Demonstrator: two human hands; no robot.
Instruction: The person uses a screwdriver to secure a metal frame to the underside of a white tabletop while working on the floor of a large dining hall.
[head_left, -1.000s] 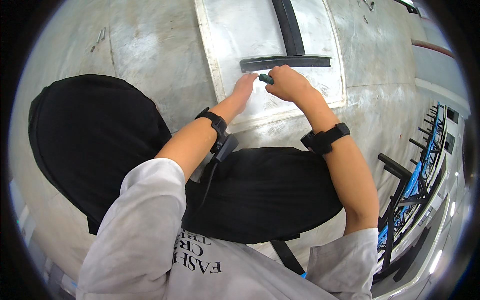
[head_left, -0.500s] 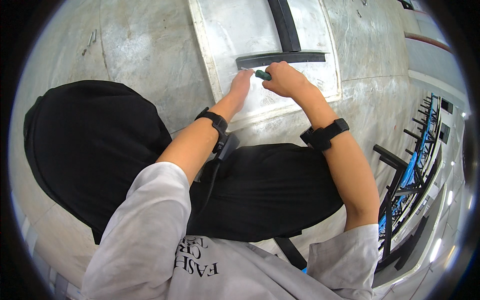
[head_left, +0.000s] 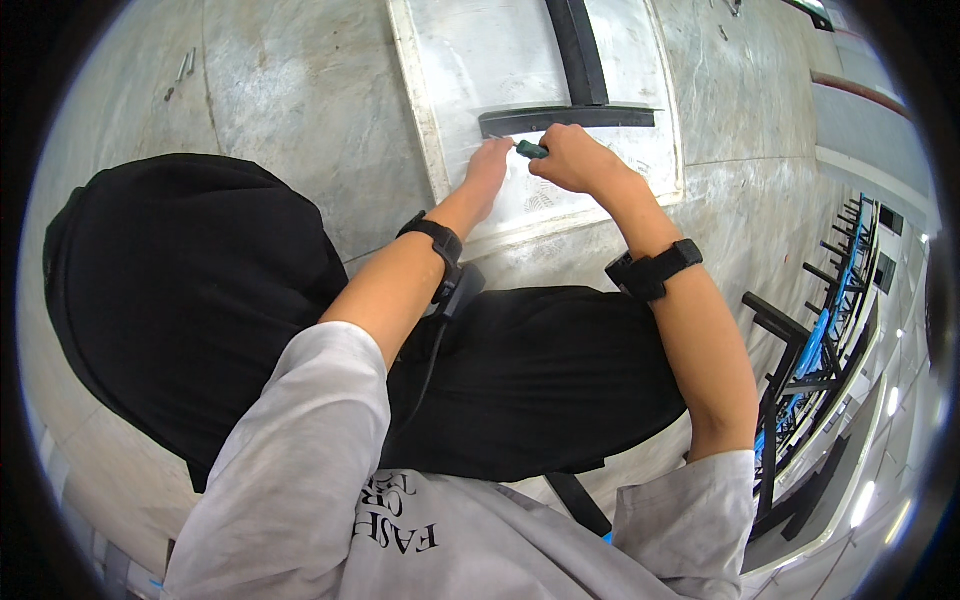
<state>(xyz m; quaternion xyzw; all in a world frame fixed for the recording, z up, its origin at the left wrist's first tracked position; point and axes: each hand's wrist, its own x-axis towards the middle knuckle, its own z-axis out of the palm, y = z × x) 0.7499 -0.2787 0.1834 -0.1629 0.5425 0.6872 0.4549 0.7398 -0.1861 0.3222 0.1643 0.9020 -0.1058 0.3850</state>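
My right hand is closed around a green-handled tool that looks like a screwdriver, pointing left. At its tip, my left hand is closed, fingertips pinched together; a small bright metal piece shows there, too small to make out. Just beyond both hands lies a black metal crossbar, with a longer black bar running away from its middle in a T shape. Both bars rest on a white panel.
Several screws or bolts lie on the grey floor at the far left. More small hardware is at the far right. Black frames with blue parts stand along the right side. Black cloth covers my legs.
The whole view has shifted slightly, moving the panel and bars a little to the right. Both hands hold nearly the same pose at the crossbar, with the green tool still in the right.
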